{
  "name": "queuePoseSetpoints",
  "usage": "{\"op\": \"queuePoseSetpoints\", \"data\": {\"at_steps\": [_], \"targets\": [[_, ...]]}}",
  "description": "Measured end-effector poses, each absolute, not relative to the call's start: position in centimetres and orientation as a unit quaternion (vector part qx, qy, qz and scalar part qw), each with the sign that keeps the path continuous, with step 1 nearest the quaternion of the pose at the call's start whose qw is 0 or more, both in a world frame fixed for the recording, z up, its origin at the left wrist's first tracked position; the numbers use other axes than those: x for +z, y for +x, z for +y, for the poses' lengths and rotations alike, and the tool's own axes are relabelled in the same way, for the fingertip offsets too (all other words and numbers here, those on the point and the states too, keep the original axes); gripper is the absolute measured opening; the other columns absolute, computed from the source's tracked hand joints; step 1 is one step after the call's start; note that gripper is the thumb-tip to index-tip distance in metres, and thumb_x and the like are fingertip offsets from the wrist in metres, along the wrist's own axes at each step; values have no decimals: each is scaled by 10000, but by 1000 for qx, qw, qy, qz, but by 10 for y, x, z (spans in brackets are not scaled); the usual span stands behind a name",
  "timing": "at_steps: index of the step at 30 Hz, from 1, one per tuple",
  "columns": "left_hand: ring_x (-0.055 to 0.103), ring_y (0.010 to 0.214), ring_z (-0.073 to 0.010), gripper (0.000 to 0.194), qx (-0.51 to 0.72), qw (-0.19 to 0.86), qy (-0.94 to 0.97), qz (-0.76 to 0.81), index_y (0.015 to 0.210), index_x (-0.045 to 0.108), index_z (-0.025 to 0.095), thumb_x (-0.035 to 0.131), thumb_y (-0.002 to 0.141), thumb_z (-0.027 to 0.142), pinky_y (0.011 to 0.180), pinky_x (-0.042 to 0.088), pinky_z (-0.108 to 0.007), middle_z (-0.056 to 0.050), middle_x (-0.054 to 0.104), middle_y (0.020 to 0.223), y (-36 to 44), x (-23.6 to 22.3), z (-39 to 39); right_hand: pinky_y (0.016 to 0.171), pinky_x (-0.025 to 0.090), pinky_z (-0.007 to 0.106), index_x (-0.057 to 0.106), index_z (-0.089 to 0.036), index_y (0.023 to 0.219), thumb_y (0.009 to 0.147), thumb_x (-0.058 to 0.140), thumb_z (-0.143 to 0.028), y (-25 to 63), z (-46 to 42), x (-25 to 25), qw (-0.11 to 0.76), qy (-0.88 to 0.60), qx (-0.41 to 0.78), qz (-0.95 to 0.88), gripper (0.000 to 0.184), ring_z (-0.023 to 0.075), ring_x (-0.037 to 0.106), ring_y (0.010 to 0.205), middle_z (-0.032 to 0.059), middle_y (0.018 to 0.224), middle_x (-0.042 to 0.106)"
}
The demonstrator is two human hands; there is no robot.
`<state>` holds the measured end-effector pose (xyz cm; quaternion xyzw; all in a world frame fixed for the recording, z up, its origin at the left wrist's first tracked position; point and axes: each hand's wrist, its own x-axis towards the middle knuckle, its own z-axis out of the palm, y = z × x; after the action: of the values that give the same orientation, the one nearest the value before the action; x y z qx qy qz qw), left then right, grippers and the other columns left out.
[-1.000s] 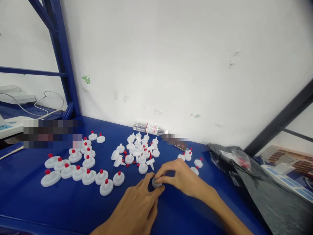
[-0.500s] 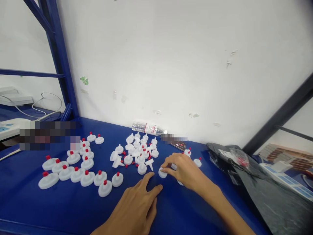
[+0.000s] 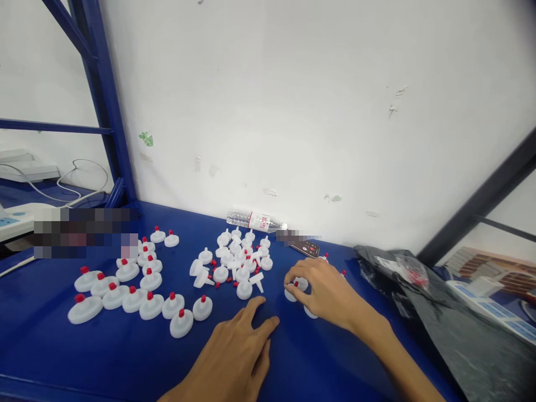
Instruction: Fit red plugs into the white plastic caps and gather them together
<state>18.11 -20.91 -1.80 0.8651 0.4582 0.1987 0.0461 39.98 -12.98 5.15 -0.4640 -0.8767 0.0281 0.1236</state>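
My right hand [image 3: 320, 285] has its thumb and fingers closed round a white nozzle cap [image 3: 290, 295] with a red tip, low over the blue table. Another white cap [image 3: 310, 311] is partly hidden under that hand. My left hand [image 3: 234, 346] rests on the table with fingers apart and nothing in them. Beyond its fingertips lies a pile of white nozzle caps without tips [image 3: 244, 290], with small red tips [image 3: 229, 279] scattered among them. To the left stand several white caps fitted with red tips [image 3: 181, 324].
A clear water bottle [image 3: 259, 221] lies along the wall [image 3: 293, 111], and a phone [image 3: 305, 247] is beside it. A dark plastic bag [image 3: 460, 329] covers the right side. At the left are a blue frame post [image 3: 111, 106] and a white power strip [image 3: 25, 215].
My right hand has moved a little to the right with the red-tipped cap, bringing it close to the other caps there. My left hand has hardly moved.
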Motion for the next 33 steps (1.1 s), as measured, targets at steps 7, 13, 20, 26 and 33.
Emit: {"op": "queuePoseSetpoints", "data": {"at_steps": [7,13,20,26,33], "targets": [[685,1191,-310,482,206,40,866,454,1383,588,279,415,952,147,830,642,-472,-171,541,1495,181,-21,-208,938,413,413,730,-236,931,1019,566,-288,394,-130,48,179,-433,-1,-883,193,214,653,943,14,966,751],[681,1197,-313,483,204,52,864,457,1391,580,283,403,959,156,837,640,-487,-166,531,1504,181,-23,-208,970,399,416,715,-238,976,1018,577,-254,396,-125,41,202,-412,-20,-888,146,212,643,965,15,994,751],[678,1202,-311,488,189,63,866,458,1402,581,261,402,962,151,849,635,-468,-185,532,1499,181,-18,-209,961,411,415,724,-251,994,1019,575,-261,396,-124,38,213,-410,-31,-887,152,226,618,998,26,966,739],[676,1203,-309,484,183,81,863,464,1387,601,257,406,958,144,859,630,-470,-181,534,1496,181,-13,-210,968,408,429,727,-248,986,1023,565,-259,395,-123,37,213,-414,-38,-884,166,233,605,1006,32,946,735],[672,1214,-305,493,175,83,859,473,1382,606,275,441,940,132,859,628,-446,-168,543,1492,182,-10,-209,984,405,440,718,-251,988,1032,550,-261,392,-121,35,219,-422,-27,-879,174,230,608,1009,26,952,740]]}}
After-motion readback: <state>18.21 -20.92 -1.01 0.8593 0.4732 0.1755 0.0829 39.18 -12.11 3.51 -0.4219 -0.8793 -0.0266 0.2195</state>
